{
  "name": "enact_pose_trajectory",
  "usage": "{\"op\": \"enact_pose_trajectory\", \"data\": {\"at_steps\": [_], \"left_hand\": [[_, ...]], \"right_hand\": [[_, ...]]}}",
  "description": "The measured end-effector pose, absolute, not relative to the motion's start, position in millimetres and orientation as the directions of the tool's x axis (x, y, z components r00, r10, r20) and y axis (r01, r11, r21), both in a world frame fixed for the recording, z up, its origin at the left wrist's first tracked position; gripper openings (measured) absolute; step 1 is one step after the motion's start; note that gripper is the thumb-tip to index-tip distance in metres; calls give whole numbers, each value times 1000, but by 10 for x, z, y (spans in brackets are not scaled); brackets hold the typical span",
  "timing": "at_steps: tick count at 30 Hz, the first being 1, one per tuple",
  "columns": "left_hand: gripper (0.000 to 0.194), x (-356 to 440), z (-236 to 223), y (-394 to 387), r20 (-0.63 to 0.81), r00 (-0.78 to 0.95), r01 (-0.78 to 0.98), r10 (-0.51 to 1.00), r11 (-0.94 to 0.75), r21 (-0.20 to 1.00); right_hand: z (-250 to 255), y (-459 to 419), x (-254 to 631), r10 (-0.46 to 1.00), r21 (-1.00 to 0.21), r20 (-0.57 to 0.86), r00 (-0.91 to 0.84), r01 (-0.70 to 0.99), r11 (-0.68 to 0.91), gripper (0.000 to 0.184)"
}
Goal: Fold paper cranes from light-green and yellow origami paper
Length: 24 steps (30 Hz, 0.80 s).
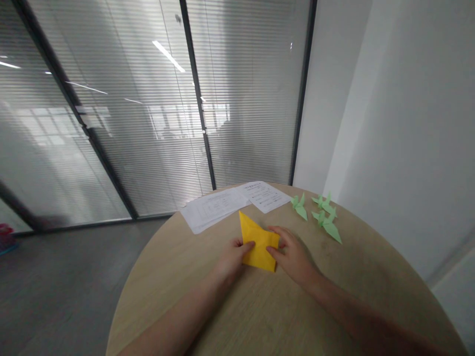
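A partly folded sheet of yellow origami paper [260, 249] is held between my two hands above the table, one pointed corner sticking up at its far left. My left hand [236, 252] pinches the left edge, thumb on top and the other fingers hidden beneath. On the right edge, my right hand [291, 249] grips the paper with its thumb on the face and its fingers behind. Beyond my right hand lie three light green paper cranes: one crane [300, 206] nearer the sheets, another crane [324, 201] at the back, and a third crane [328, 225] closest to me.
The round wooden table [166, 277] carries printed white sheets [215, 207] and another printed page [265, 195] at its far edge. Behind it stands a glass partition with blinds [252, 99]. A white wall [408, 123] rises close on the right.
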<state>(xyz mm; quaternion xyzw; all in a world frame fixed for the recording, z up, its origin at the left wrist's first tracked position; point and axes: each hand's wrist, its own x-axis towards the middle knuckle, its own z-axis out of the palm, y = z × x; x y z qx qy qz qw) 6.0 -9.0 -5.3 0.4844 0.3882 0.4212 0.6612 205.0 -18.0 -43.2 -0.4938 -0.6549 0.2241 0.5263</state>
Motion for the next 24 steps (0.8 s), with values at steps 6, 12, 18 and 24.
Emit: {"op": "enact_pose_trajectory", "data": {"at_steps": [6,12,18,24], "left_hand": [[43,11,-39,-43,-104,310,-145,945,155,977],[50,41,-16,-71,-97,380,-107,920,148,983],[49,71,-41,-97,-117,352,-67,929,149,987],[45,74,-106,-77,-109,300,-65,948,134,989]], "right_hand": [[-539,-77,2070,966,-946,259,3,201,253,27],[-524,-101,2059,964,-927,264,-28,267,262,20],[-393,-211,2016,956,-914,293,-34,284,290,21],[-276,-358,2009,936,-903,328,-127,248,350,28]]}}
